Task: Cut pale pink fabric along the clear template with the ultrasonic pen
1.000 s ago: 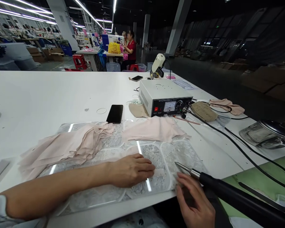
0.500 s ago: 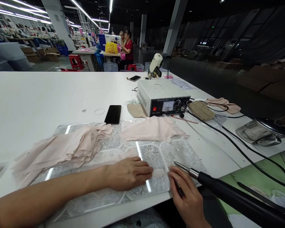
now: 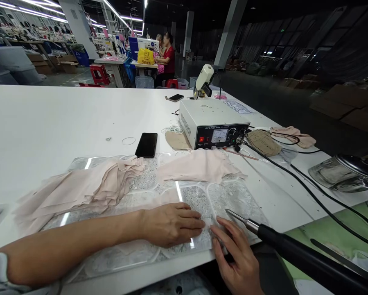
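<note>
My left hand lies flat, palm down, over a pale pink fabric piece on the clear, patterned mat. Just right of its fingertips is my right hand, at the mat's front edge, with fingers bent and slightly apart. Nothing shows between those fingers. Beside the right hand, a black-handled tool with a pointed metal tip slants in from the lower right; I see no grip on it. A stack of pale pink fabric pieces lies on the left, and more pink fabric lies farther back.
A black phone touches the mat's back edge. Behind the fabric stands a white control box, its cable running right. A glass jug stands near the table's right edge. A person in red sits at a far sewing table.
My right hand has moved left, closer to my left fingertips. The left hand has shifted slightly right, and the pale strip between the hands is no longer visible. The view has tilted slightly.
</note>
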Demonstrator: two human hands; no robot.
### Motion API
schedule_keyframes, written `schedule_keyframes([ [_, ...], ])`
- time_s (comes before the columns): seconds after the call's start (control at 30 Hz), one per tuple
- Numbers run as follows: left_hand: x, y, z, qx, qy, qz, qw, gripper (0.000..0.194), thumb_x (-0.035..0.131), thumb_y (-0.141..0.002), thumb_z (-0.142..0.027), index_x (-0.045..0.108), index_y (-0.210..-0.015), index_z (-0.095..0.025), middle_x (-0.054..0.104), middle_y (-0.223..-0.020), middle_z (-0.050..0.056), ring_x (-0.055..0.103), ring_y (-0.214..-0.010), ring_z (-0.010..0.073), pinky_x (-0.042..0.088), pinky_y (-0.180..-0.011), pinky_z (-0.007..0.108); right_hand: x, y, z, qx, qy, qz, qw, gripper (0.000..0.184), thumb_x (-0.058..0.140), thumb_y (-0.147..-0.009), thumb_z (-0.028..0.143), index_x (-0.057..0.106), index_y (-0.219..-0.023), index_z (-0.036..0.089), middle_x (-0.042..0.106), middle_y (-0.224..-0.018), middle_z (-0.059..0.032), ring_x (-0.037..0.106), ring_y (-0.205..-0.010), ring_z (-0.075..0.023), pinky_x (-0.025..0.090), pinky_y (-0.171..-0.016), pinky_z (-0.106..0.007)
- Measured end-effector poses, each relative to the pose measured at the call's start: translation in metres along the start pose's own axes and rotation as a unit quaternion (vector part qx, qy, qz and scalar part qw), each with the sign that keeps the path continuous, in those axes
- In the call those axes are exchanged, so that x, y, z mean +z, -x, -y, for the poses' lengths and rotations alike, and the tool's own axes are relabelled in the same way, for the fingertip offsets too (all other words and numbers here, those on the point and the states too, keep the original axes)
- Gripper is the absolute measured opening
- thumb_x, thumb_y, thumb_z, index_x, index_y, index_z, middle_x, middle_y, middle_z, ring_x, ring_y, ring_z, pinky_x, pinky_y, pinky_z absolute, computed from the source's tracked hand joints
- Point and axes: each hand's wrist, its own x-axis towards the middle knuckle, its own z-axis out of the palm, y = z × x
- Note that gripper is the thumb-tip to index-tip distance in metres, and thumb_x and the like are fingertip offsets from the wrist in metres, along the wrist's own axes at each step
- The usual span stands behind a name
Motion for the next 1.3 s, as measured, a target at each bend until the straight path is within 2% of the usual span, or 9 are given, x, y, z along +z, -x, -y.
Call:
schedule_keyframes([
  [0.2,-0.002,-0.002,0.0,0.016,-0.03,0.007,0.999,0.036,0.033,-0.102,-0.016,0.068,-0.108,-0.009,0.065,-0.126,0.008,0.054,-0.12,0.0242,0.041,-0.103,0.037,0.001,0.002,0.001,0.012,0.0,-0.02,1.0,0.02,0.059,-0.087,0.006,0.066,-0.103,0.014,0.063,-0.114,-0.0128,0.061,-0.109,-0.021,0.054,-0.088,-0.034],
  [0.43,-0.004,-0.004,0.001,0.014,-0.042,0.02,0.999,0.037,0.031,-0.103,-0.017,0.068,-0.109,-0.011,0.064,-0.128,0.008,0.054,-0.12,0.0236,0.041,-0.103,0.036,0.003,0.001,0.004,0.001,0.007,0.004,1.0,0.029,0.056,-0.089,0.009,0.064,-0.116,0.016,0.061,-0.119,-0.0129,0.058,-0.113,-0.0231,0.054,-0.089,-0.038],
  [0.67,0.004,0.0,0.001,0.01,-0.028,-0.003,1.0,0.034,0.036,-0.102,-0.019,0.064,-0.119,-0.009,0.061,-0.132,0.01,0.053,-0.124,0.0253,0.041,-0.105,0.038,-0.003,0.013,-0.005,0.033,-0.001,-0.044,0.998,0.03,0.057,-0.087,0.003,0.064,-0.114,0.013,0.064,-0.113,-0.0119,0.061,-0.108,-0.0201,0.053,-0.091,-0.034],
  [0.93,0.003,-0.001,0.001,-0.007,-0.026,-0.026,0.999,0.036,0.035,-0.104,-0.022,0.065,-0.116,-0.007,0.063,-0.13,0.012,0.055,-0.122,0.0232,0.043,-0.101,0.036,-0.004,0.021,-0.007,0.024,0.016,-0.003,1.0,0.033,0.056,-0.089,0.009,0.063,-0.121,0.016,0.06,-0.121,-0.0123,0.057,-0.115,-0.0228,0.053,-0.092,-0.037],
  [1.3,0.004,-0.001,0.001,-0.018,-0.001,-0.035,0.999,0.035,0.035,-0.103,-0.021,0.064,-0.115,-0.007,0.064,-0.128,0.011,0.057,-0.121,0.0244,0.042,-0.101,0.035,-0.004,0.02,-0.006,0.021,0.022,-0.008,0.999,0.028,0.055,-0.09,0.009,0.065,-0.116,0.015,0.062,-0.118,-0.0119,0.059,-0.112,-0.0217,0.053,-0.091,-0.035],
])
